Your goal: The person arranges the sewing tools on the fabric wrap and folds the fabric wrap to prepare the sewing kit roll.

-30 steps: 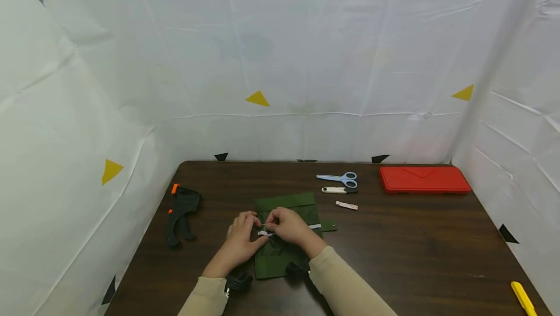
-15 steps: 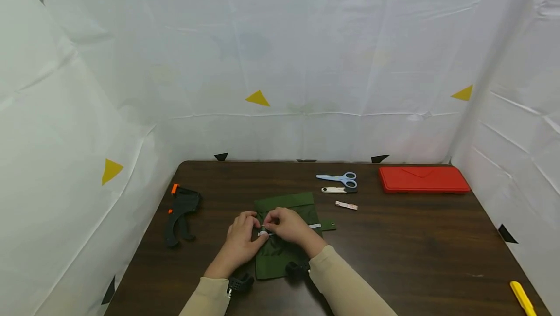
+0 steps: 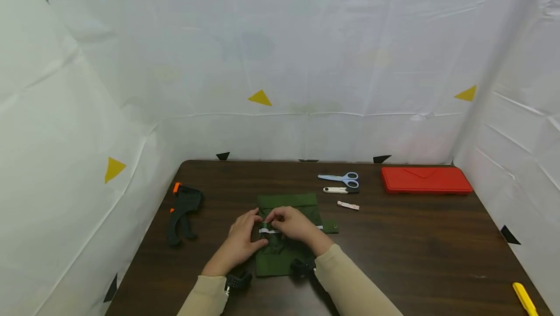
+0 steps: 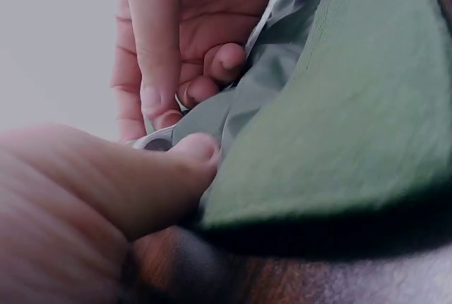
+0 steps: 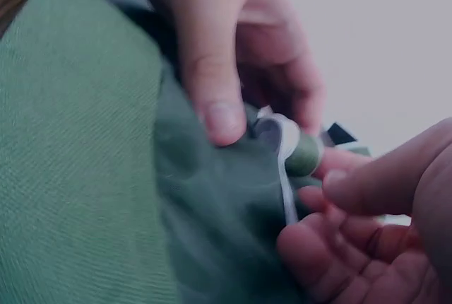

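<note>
A dark green cloth pouch (image 3: 275, 260) lies unfolded on the table, with a white elastic band (image 5: 287, 194) across it. Inside a loop of this band sits a small spool of green thread (image 5: 304, 157), its end facing the left hand's side. My right hand (image 3: 293, 223) pinches the spool's far end with thumb and fingertips. On the other side my left hand (image 3: 240, 236) rests at the pouch's left edge, its thumb (image 4: 194, 152) straight on the cloth below the spool and its fingers beyond the spool. Part of the band is hidden under my right hand.
Behind the pouch to the right lie light blue scissors (image 3: 339, 178), a white and black cutter (image 3: 340, 190) and a small white strip (image 3: 348, 205). A red case (image 3: 426, 180) is at the back right, a black and orange clamp (image 3: 183, 211) at left, a yellow-handled tool (image 3: 524, 298) at front right.
My left thumb has slid slightly toward me, off the white band, and more of the spool shows between the hands. The right fingertips have shifted a little right. The view has moved slightly.
</note>
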Demonstrator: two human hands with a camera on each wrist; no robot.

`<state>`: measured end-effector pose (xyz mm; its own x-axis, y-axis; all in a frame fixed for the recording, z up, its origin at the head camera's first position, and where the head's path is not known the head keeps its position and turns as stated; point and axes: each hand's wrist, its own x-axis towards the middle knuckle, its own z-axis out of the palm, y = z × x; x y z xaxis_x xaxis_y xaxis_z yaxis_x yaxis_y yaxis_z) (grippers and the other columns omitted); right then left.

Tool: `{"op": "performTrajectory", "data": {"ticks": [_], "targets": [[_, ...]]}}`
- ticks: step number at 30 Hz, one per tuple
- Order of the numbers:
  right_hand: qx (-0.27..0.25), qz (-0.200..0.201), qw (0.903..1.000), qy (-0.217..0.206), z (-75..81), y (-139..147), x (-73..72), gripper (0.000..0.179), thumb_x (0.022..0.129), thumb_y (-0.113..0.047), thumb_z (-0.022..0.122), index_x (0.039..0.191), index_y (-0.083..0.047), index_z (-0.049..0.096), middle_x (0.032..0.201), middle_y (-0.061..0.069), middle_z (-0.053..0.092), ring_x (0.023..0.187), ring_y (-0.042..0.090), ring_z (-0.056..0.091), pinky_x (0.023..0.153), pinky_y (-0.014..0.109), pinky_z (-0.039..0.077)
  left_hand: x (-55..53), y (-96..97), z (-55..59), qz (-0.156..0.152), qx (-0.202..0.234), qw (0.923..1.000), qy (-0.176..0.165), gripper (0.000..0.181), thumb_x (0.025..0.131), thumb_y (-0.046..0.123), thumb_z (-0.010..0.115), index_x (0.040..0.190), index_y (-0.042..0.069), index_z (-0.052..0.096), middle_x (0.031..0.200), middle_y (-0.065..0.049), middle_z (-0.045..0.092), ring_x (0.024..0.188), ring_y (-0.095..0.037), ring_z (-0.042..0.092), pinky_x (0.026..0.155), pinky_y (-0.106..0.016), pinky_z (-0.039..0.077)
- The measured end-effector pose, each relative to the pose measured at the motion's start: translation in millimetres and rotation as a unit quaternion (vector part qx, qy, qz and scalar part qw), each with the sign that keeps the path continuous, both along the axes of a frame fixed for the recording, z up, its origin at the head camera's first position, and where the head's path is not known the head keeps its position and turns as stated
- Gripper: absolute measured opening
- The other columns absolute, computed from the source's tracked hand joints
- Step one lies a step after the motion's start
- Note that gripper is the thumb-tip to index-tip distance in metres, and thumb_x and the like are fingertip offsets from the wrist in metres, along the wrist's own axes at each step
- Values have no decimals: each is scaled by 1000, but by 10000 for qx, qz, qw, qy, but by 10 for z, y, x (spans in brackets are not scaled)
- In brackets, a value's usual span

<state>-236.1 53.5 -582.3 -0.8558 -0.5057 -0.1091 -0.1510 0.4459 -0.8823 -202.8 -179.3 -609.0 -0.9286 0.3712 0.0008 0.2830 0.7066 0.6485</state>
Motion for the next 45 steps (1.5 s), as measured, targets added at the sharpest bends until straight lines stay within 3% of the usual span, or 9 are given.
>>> {"op": "performTrajectory", "data": {"ticks": [4, 9, 12, 17, 22, 29, 32, 37, 45], "targets": [[142, -64, 9998, 105, 36, 23, 24, 24, 112, -11, 60, 128, -16, 78, 116, 6, 75, 79, 17, 65, 73, 35, 57, 6, -1, 9, -33, 35, 10000, 28, 57, 101, 27, 81, 151, 12, 56, 178, -14, 34, 163, -44, 30, 123, -77, 25], [-5, -275, 9991, 328, 57, 111, 60, 24, 113, -15, 61, 130, -16, 77, 129, 6, 75, 112, 21, 70, 93, 45, 57, 13, -6, 6, -55, 66, 9999, 150, 60, 102, 23, 80, 155, 10, 54, 177, -16, 34, 162, -46, 32, 121, -76, 27], [-167, -490, 9977, 428, 81, 214, 69, 23, 113, -17, 61, 130, -16, 76, 132, 6, 74, 119, 25, 70, 95, 49, 58, 9, -6, 0, -21, 33, 9999, 162, 65, 103, 25, 79, 160, 14, 50, 178, -13, 34, 162, -43, 32, 122, -74, 28], [-471, -1107, 9914, 513, 181, 451, 83, 20, 112, -19, 63, 127, -13, 76, 122, 14, 76, 100, 28, 71, 84, 41, 57, -4, 3, 12, 10, 153, 9998, 154, 68, 102, 26, 79, 162, 20, 48, 177, -11, 36, 161, -43, 33, 121, -75, 28], [-798, -1945, 9756, 635, 327, 790, 87, 18, 112, -18, 64, 121, -8, 76, 106, 17, 71, 86, 27, 66, 76, 33, 54, -10, 16, 9, -4, 252, 9996, 101, 67, 102, 28, 80, 162, 23, 49, 177, -9, 35, 162, -42, 32, 121, -76, 26], [-536, -2890, 9509, 963, 526, 1301, 127, 19, 112, -16, 64, 121, -3, 75, 106, 20, 70, 87, 20, 62, 74, 25, 51, -24, 27, -21, -12, 266, 9996, 109, 68, 102, 30, 80, 162, 23, 49, 177, -10, 35, 162, -43, 32, 121, -77, 26], [-445, -3175, 9432, 868, 551, 1477, 171, 20, 112, -18, 65, 123, -5, 75, 111, 22, 71, 89, 22, 61, 74, 25, 52, -27, 26, -19, -7, 276, 9996, 101, 69, 101, 30, 81, 162, 23, 49, 177, -11, 36, 161, -43, 32, 120, -78, 26], [-540, -3686, 9271, 402, 478, 1718, 234, 24, 111, -21, 64, 127, -4, 73, 109, 18, 69, 87, 21, 63, 73, 26, 53, -33, 20, -9, -45, 302, 9995, 95, 73, 101, 30, 82, 164, 20, 47, 176, -12, 37, 161, -45, 33, 120, -77, 26], [-833, -4137, 9066, -16, 166, 1925, 238, 28, 108, -21, 70, 127, -1, 70, 91, 0, 65, 80, 20, 66, 64, 27, 51, -26, 0, -21, 46, 297, 9995, 59, 87, 99, 30, 84, 171, 17, 37, 176, -11, 38, 162, -42, 33, 122, -75, 26]]}}
